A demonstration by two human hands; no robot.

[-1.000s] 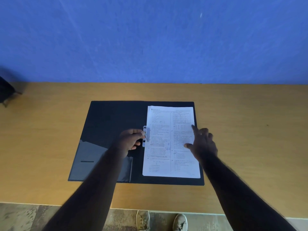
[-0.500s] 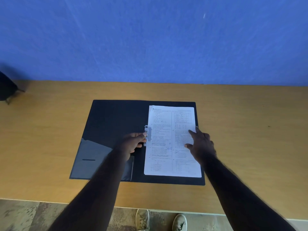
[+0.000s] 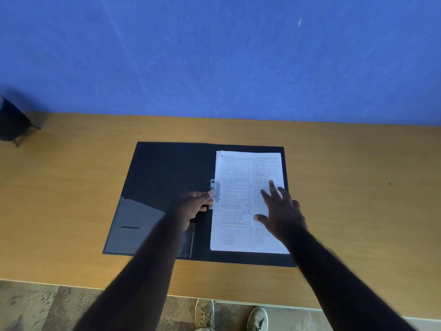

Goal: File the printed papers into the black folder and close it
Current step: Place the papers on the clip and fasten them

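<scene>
The black folder (image 3: 167, 173) lies open flat on the wooden table. The printed papers (image 3: 235, 223) rest on its right half, left edge tucked under the metal clip (image 3: 214, 187) at the spine. My left hand (image 3: 194, 205) pinches the lower part of that clip with thumb and fingertips. My right hand (image 3: 280, 211) lies flat on the right side of the papers, fingers spread, holding them down. A clear pocket (image 3: 136, 225) covers the lower part of the folder's left half.
The wooden table (image 3: 358, 199) runs to a blue wall at the back. A dark object (image 3: 13, 123) stands at the far left edge. The table's front edge is close to me, with floor and my shoes (image 3: 231, 316) below.
My right hand has slid slightly down and spread flatter over the papers. My left hand stays at the clip. The view has shifted a little.
</scene>
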